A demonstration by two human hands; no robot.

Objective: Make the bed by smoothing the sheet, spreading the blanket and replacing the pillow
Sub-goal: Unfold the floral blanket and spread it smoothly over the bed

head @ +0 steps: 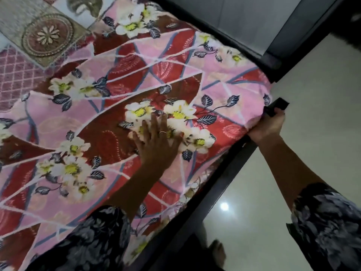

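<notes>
A pink and red blanket with white flowers lies spread over the bed. My left hand rests flat on it with fingers apart, near the bed's right edge. My right hand is at the bed's corner, closed on the blanket's edge where it hangs over the dark frame. A beige and maroon patterned pillow lies at the top left. Beside it a maroon lattice-patterned sheet shows past the blanket.
The dark bed frame runs diagonally along the right side, with a dark headboard rail at the top. Pale glossy floor tiles lie to the right. A bare foot stands on the floor by the frame.
</notes>
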